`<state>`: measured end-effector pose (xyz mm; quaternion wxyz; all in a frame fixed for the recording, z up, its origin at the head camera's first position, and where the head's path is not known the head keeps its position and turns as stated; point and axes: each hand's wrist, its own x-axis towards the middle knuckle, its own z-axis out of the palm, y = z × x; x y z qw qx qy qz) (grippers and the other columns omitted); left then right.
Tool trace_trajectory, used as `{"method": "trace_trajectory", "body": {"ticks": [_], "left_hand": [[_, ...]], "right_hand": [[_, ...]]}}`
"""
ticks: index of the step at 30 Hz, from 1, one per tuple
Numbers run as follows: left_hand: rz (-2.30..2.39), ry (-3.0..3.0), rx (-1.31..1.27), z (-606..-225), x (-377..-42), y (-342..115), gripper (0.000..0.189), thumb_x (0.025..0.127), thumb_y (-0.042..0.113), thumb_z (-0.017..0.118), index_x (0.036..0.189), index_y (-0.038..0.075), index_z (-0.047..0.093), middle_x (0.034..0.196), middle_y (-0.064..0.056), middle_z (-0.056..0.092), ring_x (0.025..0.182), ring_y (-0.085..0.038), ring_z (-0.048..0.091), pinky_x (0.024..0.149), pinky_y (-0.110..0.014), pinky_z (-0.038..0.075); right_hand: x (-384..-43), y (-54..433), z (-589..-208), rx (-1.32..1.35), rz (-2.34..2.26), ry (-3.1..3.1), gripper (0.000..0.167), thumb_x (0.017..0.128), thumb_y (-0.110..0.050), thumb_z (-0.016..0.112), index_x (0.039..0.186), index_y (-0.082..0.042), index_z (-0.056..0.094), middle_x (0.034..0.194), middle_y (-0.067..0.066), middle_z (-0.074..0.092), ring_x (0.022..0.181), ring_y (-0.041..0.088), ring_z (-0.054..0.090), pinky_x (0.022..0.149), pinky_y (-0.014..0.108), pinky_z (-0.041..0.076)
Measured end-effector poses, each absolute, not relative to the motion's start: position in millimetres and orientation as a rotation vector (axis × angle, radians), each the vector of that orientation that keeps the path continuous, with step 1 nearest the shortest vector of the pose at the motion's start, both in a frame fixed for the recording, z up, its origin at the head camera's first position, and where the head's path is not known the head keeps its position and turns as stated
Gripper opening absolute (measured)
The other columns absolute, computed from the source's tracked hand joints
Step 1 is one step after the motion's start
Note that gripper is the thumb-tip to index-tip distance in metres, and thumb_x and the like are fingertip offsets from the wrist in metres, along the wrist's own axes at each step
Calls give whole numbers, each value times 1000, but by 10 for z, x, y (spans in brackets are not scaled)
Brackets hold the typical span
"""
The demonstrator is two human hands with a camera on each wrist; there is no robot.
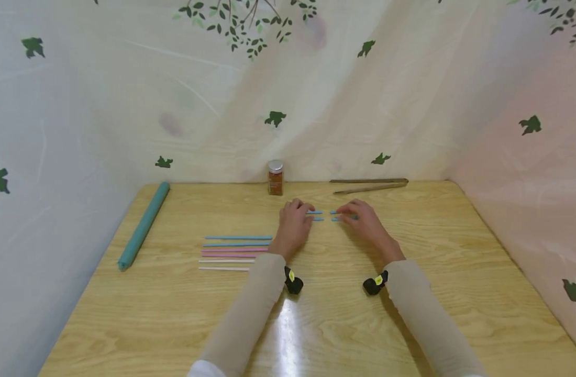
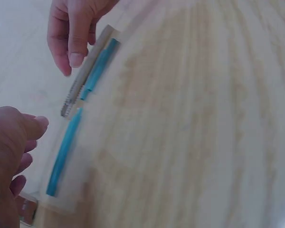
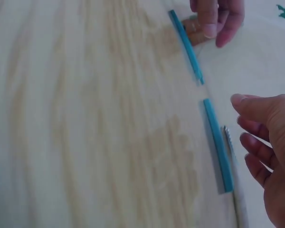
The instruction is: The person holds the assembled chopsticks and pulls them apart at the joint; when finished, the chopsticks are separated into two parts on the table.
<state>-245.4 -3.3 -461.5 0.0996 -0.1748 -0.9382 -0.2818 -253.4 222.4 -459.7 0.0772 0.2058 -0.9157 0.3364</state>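
Apparently, both hands are relaxed: the left hand [image 1: 295, 222] and right hand [image 1: 363, 222] grip nothing. Between and below them on the worktop [image 1: 330, 324], the blue pieces [image 3: 218, 145] lie end to end, presumably to align their tips (a small gap remains). From the head, the hands hide the outer ends; the left sleeve [image 1: 268, 273] covers some ends of the sticks [image 1: 233, 250] beside it.

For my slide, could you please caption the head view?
Left hand and right hand near short blue sticks, jar beyond.
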Motion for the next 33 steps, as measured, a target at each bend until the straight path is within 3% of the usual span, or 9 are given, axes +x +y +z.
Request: {"method": "trace_trajectory", "body": {"ticks": [15,33], "left_hand": [[-971,-2556,-514,-4359,-2462,-783,9,87,14,69,95,7,70,91,-10,61,90,-28,55,80,-43,44],[-1190,-2673,-407,-4399,-2226,-1765,22,96,18,58,107,1,67,101,-15,62,95,-30,56,86,-45,44]], "right_hand": [[-2500,1680,-4402,743,1140,-2745,26,89,-14,67,113,-4,66,107,14,61,97,28,56,86,45,47],[-2399,943,-4530,846,1268,-2800,27,92,-20,65,114,-5,66,109,9,61,100,21,56,89,38,48]]}}
